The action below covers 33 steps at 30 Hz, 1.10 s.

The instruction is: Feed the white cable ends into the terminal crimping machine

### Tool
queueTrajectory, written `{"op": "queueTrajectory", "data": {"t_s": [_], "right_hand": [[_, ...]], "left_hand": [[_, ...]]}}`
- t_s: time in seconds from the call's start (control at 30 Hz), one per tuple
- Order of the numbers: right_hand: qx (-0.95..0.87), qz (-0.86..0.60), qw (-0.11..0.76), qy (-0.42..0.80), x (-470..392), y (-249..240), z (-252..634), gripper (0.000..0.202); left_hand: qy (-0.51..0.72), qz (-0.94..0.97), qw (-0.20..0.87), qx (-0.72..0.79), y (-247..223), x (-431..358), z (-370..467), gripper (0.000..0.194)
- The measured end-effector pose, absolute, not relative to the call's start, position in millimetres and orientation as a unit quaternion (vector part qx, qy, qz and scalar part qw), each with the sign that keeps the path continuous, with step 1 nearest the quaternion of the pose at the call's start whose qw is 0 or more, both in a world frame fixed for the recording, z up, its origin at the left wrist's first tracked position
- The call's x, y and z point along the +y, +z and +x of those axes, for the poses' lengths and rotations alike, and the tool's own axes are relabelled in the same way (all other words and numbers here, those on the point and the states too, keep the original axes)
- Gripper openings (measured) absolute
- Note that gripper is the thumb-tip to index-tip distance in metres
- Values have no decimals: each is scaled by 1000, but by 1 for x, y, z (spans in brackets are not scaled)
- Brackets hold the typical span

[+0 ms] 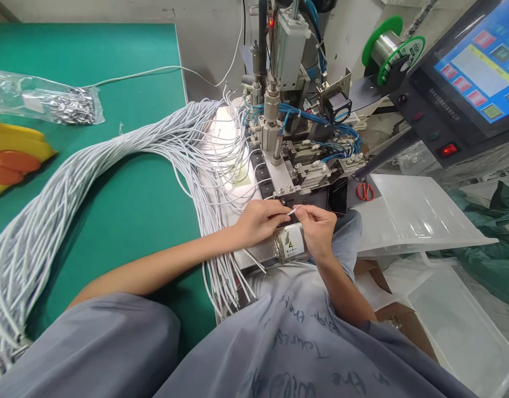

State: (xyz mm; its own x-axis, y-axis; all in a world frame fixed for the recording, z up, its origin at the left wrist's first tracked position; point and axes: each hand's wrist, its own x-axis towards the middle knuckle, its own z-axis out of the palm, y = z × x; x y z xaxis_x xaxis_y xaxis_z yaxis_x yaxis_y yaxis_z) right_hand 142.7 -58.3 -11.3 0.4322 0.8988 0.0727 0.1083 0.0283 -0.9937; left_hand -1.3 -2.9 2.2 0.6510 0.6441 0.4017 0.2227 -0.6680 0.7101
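A grey shirt [246, 348] fills the foreground; beyond, the left hand [258, 222] and right hand [320, 228] pinch a white cable [294, 210], fingers [278, 208] closed, before the machine [273, 132].

Left hand [260, 222] just beside right hand [320, 228]

Workshop, pneumatic machine [291, 54], wire spool [386, 50], cables [109, 152]

Machine [285, 61] bars way just ahead of left hand [260, 222] and right hand [318, 225]. Packet [292, 243] fills gap between them. Cables [117, 146] spill left of hands, crossing tabletop [140, 202]; green lane lies open between cables and left forearm [167, 258]. Bag [74, 105] and toy [20, 152] take up room beyond cables, far left. At right, screen [478, 72] juts in on slanting post [385, 155]; scissors [365, 191] lie by post's foot.
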Motion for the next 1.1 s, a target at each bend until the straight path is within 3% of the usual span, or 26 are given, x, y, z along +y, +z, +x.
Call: {"op": "queueTrajectory", "data": {"t_s": [0.13, 0.2, 0.43, 0.5, 0.73, 0.97, 1.1], "right_hand": [[-415, -587, 584, 376, -55, -16, 146, 20], [-448, -585, 553, 389, -54, -11, 156, 20], [-600, -586, 395, 375, -49, 9, 180, 21], [-593, -591, 416, 356, -49, 6, 175, 22], [-454, -609, 558, 333, -56, -14, 145, 22], [-467, -616, 489, 405, -47, -37, 170, 23], [-440, -604, 471, 469, -41, -48, 178, 19]], "left_hand": [[311, 808, 428, 261, 6, 0, -1, 18], [292, 817, 427, 254, 7, 2, -2, 20], [259, 943, 63, 200, 1, 7, -7, 26], [279, 935, 55, 214, -3, 5, -5, 24], [300, 902, 183, 250, -9, -5, 1, 29], [67, 958, 57, 273, -7, -2, -1, 26], [-15, 962, 43, 268, -9, -2, 0, 31]]}}
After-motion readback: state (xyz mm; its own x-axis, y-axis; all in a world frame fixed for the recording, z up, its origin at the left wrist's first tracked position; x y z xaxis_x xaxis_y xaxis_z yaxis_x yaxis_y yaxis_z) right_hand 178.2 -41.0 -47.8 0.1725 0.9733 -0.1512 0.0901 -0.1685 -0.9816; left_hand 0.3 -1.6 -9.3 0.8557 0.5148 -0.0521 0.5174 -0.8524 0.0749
